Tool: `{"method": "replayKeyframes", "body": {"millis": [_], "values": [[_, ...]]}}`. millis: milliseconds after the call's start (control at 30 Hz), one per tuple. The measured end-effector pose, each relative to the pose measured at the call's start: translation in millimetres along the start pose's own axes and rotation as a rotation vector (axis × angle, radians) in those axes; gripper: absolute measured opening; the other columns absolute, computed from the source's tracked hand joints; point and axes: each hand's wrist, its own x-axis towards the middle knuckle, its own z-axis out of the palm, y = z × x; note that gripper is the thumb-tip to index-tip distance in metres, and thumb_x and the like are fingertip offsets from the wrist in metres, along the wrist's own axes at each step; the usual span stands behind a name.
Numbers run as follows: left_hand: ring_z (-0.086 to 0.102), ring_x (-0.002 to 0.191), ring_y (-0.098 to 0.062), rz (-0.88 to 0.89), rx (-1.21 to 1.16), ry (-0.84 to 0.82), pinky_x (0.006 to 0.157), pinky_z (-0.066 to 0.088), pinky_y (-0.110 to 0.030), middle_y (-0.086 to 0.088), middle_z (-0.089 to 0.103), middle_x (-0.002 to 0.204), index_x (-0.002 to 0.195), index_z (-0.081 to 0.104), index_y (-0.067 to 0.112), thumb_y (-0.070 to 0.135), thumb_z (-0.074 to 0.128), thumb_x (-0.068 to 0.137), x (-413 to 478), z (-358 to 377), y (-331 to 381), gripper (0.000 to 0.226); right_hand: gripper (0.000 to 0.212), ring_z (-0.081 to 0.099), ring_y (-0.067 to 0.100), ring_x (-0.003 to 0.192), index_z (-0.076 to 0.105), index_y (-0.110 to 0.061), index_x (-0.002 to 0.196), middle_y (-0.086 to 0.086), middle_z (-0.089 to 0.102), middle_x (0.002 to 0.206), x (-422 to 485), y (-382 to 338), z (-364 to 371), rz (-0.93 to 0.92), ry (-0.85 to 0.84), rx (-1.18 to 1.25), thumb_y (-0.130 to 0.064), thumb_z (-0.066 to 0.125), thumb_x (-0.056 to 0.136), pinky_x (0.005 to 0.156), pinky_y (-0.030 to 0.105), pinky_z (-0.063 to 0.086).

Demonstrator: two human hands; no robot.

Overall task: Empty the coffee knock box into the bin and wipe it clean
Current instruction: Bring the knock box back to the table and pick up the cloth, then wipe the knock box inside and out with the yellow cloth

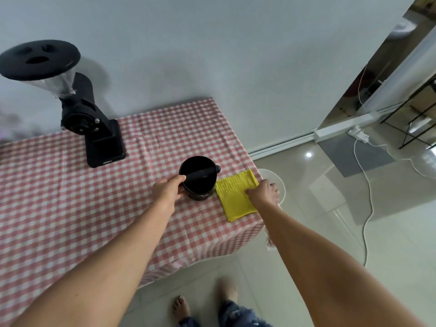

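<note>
Head view looks down on a tabletop [70, 197] under a red-and-white checked cloth. One black knock box [198, 177] stands upright near the right edge, a black bar across its open mouth; its inside is too dark to tell what it holds. One folded yellow cloth [236, 197] lies flat just to its right. One black coffee grinder [94, 128] stands farther back on the left. Left hand [168, 188] grips the knock box's left side, thumb at the rim. Right hand [264, 191] rests fingers-down on the cloth's right edge, closing on it. A white bin [277, 179] sits on the floor beyond the table edge, mostly hidden.
</note>
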Motion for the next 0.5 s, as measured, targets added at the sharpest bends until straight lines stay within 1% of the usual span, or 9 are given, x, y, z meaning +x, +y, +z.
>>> {"method": "replayKeyframes", "body": {"millis": [100, 167, 267, 333, 400, 433, 467, 500], "values": [[0.072, 0.097, -0.019, -0.003, 0.009, -0.005, 0.088, 0.06, -0.042, -0.002, 0.073, 0.101, 0.091, 0.07, 0.019, 0.016, 0.082, 0.083, 3.2, -2.1, -2.7, 0.015, 0.069, 0.035, 0.036, 0.135, 0.04, -0.011, 0.14, 0.015, 0.042, 0.144, 0.5, 2.5, 4.4, 0.047, -0.013, -0.025, -0.037, 0.072, 0.084, 0.11, 0.051, 0.029], [0.072, 0.094, -0.018, -0.009, 0.011, -0.012, 0.089, 0.06, -0.044, 0.0, 0.073, 0.099, 0.088, 0.069, 0.02, 0.017, 0.082, 0.083, 4.4, -2.9, -3.6, 0.015, 0.069, 0.036, 0.037, 0.134, 0.041, -0.01, 0.14, 0.016, 0.043, 0.144, 0.9, 2.7, 7.6, 0.056, -0.012, -0.053, -0.037, 0.072, 0.084, 0.11, 0.051, 0.028], [0.073, 0.084, -0.015, -0.022, 0.002, -0.024, 0.086, 0.062, -0.044, -0.001, 0.074, 0.095, 0.088, 0.07, 0.018, 0.016, 0.082, 0.082, 4.7, -2.3, -3.2, 0.013, 0.06, 0.04, 0.037, 0.132, 0.047, -0.017, 0.135, 0.015, 0.052, 0.139, 3.8, 3.4, 9.0, 0.053, -0.021, -0.043, -0.036, 0.072, 0.084, 0.108, 0.052, 0.029], [0.073, 0.08, -0.015, -0.033, -0.001, -0.032, 0.086, 0.062, -0.044, -0.001, 0.075, 0.09, 0.089, 0.071, 0.017, 0.015, 0.082, 0.083, 5.0, -1.7, -2.5, 0.012, 0.05, 0.049, 0.036, 0.126, 0.055, -0.023, 0.129, 0.011, 0.061, 0.131, 4.7, 3.4, 9.0, 0.016, -0.04, -0.024, -0.036, 0.071, 0.083, 0.106, 0.051, 0.032], [0.072, 0.079, -0.016, -0.047, 0.014, -0.045, 0.086, 0.062, -0.044, -0.001, 0.074, 0.089, 0.091, 0.072, 0.015, 0.016, 0.081, 0.083, 6.0, -1.7, -1.4, 0.012, 0.034, 0.061, 0.032, 0.109, 0.066, -0.021, 0.111, 0.008, 0.069, 0.115, 3.8, 2.1, 8.9, -0.022, -0.065, 0.044, -0.035, 0.071, 0.081, 0.099, 0.046, 0.043], [0.071, 0.078, -0.016, -0.059, 0.03, -0.053, 0.085, 0.061, -0.044, -0.002, 0.074, 0.088, 0.093, 0.072, 0.014, 0.016, 0.08, 0.083, 6.7, -1.6, -0.1, 0.013, 0.028, 0.065, 0.029, 0.097, 0.067, -0.018, 0.101, 0.008, 0.071, 0.106, 3.2, 0.6, 8.9, -0.037, -0.088, 0.103, -0.035, 0.073, 0.08, 0.091, 0.042, 0.05], [0.07, 0.074, -0.017, -0.074, 0.047, -0.06, 0.084, 0.061, -0.044, -0.003, 0.072, 0.086, 0.096, 0.072, 0.011, 0.017, 0.079, 0.083, 7.2, -1.1, 1.4, 0.016, 0.028, 0.065, 0.026, 0.089, 0.067, -0.015, 0.095, 0.007, 0.071, 0.1, 2.0, -1.5, 8.2, -0.042, -0.116, 0.171, -0.036, 0.076, 0.079, 0.081, 0.039, 0.054], [0.068, 0.071, -0.016, -0.088, 0.062, -0.067, 0.081, 0.062, -0.043, -0.003, 0.071, 0.083, 0.098, 0.072, 0.009, 0.019, 0.079, 0.083, 7.7, -0.6, 3.3, 0.02, 0.032, 0.064, 0.025, 0.086, 0.066, -0.012, 0.096, 0.007, 0.069, 0.097, 0.3, -4.3, 7.0, -0.041, -0.148, 0.235, -0.035, 0.079, 0.078, 0.074, 0.037, 0.054]]}}
